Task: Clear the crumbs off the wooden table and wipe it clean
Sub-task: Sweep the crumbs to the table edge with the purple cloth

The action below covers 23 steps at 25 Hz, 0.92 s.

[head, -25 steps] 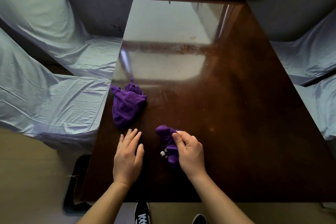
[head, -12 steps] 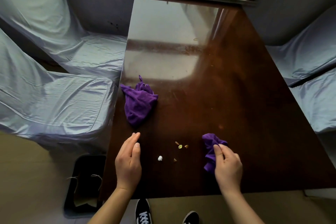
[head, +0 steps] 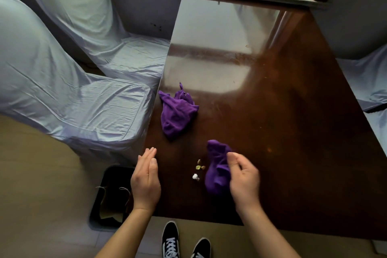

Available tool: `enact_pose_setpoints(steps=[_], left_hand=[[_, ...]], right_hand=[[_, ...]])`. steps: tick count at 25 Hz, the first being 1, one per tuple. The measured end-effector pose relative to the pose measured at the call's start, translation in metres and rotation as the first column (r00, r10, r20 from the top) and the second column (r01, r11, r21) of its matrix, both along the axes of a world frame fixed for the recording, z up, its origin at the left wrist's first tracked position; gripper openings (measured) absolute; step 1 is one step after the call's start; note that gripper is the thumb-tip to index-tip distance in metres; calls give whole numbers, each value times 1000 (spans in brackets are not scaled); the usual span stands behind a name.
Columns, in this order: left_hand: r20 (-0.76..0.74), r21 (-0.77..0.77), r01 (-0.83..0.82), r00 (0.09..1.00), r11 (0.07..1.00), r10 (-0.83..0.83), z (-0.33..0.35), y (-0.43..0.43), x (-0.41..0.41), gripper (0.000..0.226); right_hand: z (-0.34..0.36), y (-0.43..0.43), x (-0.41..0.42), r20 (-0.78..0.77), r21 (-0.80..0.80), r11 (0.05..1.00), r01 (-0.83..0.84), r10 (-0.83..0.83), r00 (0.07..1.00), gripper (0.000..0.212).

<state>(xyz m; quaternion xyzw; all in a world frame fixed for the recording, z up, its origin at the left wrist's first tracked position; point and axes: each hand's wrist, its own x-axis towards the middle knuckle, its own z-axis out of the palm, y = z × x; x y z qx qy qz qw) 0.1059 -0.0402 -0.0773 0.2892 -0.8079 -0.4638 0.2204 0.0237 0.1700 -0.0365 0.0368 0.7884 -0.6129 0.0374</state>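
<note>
Your right hand (head: 243, 176), gripping the bunched purple cloth (head: 216, 168), has swept back left since 0.5 s ago; the small mixed crumbs (head: 198, 170) now sit bunched just off its left edge. Your left hand (head: 145, 180) waits open, cupped at the dark glossy wooden table (head: 282, 132) edge, ready to catch them.

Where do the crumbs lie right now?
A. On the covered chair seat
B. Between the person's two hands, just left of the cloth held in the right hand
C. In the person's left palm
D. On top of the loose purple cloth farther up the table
B: the crumbs lie on the wooden table between the open left hand and the right hand, beside the held purple cloth.
</note>
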Motion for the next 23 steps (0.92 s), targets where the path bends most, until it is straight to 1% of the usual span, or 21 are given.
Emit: enact_pose_setpoints(steps=[1,2,3,4,6,7,9,10,12,15,17,18,20,22,23], left_hand=[[14,-44,35,999,998,-35,0,1,0,46],[63,-108,86,995,990,-80,0,3,-1,48],[140,-188,143,983,972,-118,-2,4,-2,52],[222,-274,199,965,941,-139,-4,5,-4,54],[351,-394,301,923,868,-161,-6,4,-4,55],[385,-428,343,906,836,-175,-6,-1,-3,54],[429,-464,412,879,784,-208,-8,-16,-1,52],[441,-477,439,869,761,-224,-10,-23,1,51],[443,-479,474,857,739,-263,-13,-31,5,50],[404,-450,467,866,761,-293,-13,-33,4,49],[395,-437,478,863,762,-316,-13,-34,6,49],[380,-429,483,863,763,-333,-12,-35,7,49],[339,-404,478,870,780,-357,-11,-38,8,46],[255,-301,429,897,852,-361,-9,-40,7,41],[196,-217,383,918,898,-344,-9,-41,7,40]], right_hand=[[4,15,-9,-9,-18,998,60,-60,998,23],[7,29,-20,-18,3,995,97,-97,995,23],[7,42,-29,-24,72,991,111,-109,994,26],[6,52,-36,-29,189,977,102,-98,995,31],[-1,61,-39,-33,432,900,57,-48,998,44],[-5,59,-37,-48,490,870,61,-43,998,45],[-12,43,-24,-123,519,846,118,-63,990,34],[-15,30,-15,-149,524,841,134,-64,987,26],[-16,-3,3,-162,504,858,96,-15,987,19],[-13,-47,19,-118,446,893,-68,134,984,22],[-9,-56,20,-67,349,929,-124,156,985,24],[-5,-54,20,-48,265,958,-112,129,991,25],[5,-35,18,2,128,992,1,-1,1000,24],[10,-2,14,28,107,981,165,-168,985,26],[12,15,16,33,134,964,228,-234,972,30]])
